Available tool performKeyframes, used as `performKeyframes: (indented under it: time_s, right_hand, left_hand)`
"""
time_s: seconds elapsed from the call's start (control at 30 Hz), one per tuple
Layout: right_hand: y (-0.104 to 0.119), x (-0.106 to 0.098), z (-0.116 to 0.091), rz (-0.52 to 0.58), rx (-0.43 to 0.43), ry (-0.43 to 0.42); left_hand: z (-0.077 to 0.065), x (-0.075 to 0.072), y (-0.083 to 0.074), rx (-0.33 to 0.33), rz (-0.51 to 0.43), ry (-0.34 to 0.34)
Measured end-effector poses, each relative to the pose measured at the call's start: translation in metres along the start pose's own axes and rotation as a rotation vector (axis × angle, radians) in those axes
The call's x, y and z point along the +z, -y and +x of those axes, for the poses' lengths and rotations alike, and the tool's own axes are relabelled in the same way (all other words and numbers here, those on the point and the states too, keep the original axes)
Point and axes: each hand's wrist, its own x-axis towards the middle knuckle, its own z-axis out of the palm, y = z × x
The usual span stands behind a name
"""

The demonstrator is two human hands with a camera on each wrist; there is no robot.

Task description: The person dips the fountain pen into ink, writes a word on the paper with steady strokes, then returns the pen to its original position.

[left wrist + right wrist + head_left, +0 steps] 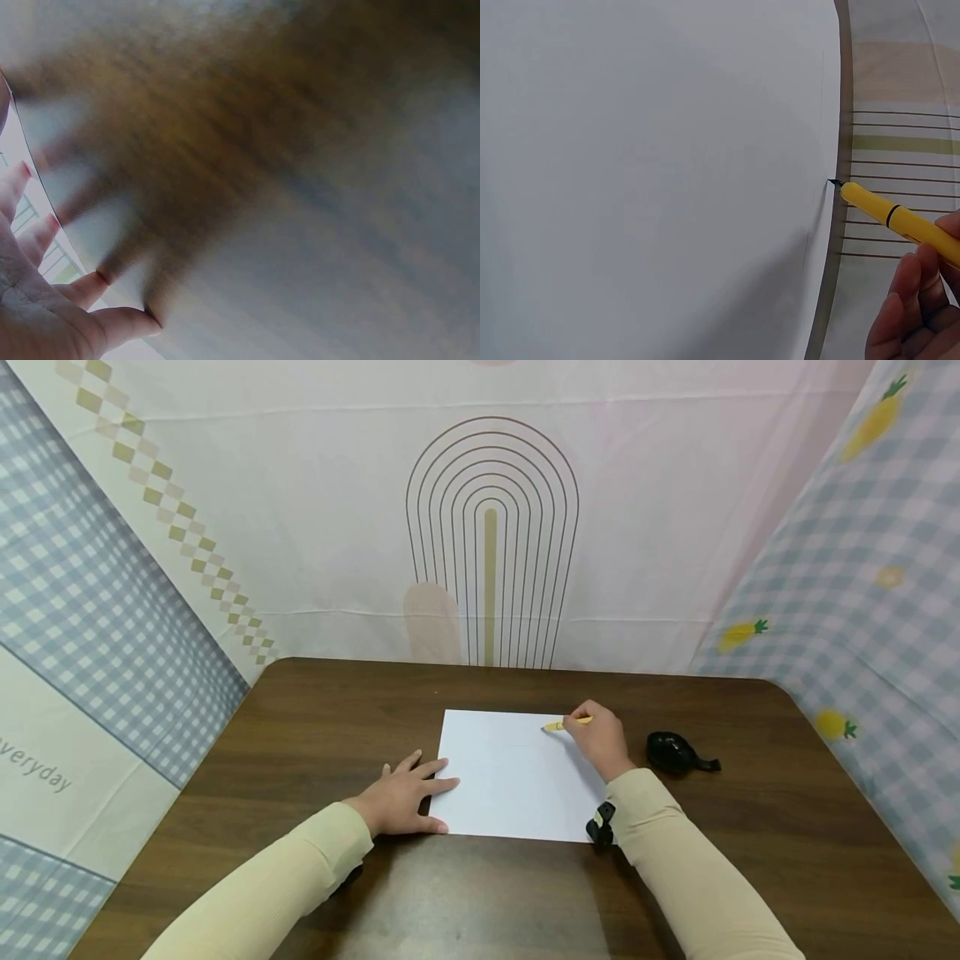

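A white sheet of paper (510, 785) lies on the brown wooden table. My left hand (401, 797) rests at its left edge, fingers spread, with fingertips and thumb over the margin. In my right hand (602, 739), near the upper right part of the sheet, I pinch a yellow fountain pen (557, 726). The right wrist view shows the pen (900, 222) slanting down, its dark nib right at the paper near the far edge. Faint thin lines (805, 247) run along that edge of the sheet. The left wrist view has my spread fingers (124, 324) at the table surface.
To the right of my right hand lies a glossy black rounded object (671, 752) with a narrow tail. A pale patterned cloth (337, 527) hangs behind the table (300, 735), and checked cloths (885, 610) hang at both sides.
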Motion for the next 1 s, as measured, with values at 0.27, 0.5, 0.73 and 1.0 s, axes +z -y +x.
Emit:
performKeyframes:
  time_s: [0.27, 0.5, 0.73, 1.0]
  right_hand:
    - [0.0, -0.001, -0.004, 0.014, -0.004, 0.014]
    - [-0.001, 0.001, -0.006, 0.009, 0.0, 0.026]
    - [-0.002, 0.001, -0.01, 0.021, -0.021, 0.028]
    - [0.0, 0.002, -0.015, -0.017, -0.029, 0.024]
  left_hand:
    - [-0.001, -0.001, -0.001, 0.001, -0.004, -0.003]
    - [-0.001, -0.001, -0.002, -0.004, -0.005, 0.001]
    - [-0.002, -0.002, -0.003, -0.007, -0.006, 0.007]
    - [-0.002, -0.002, -0.003, -0.008, -0.014, 0.006]
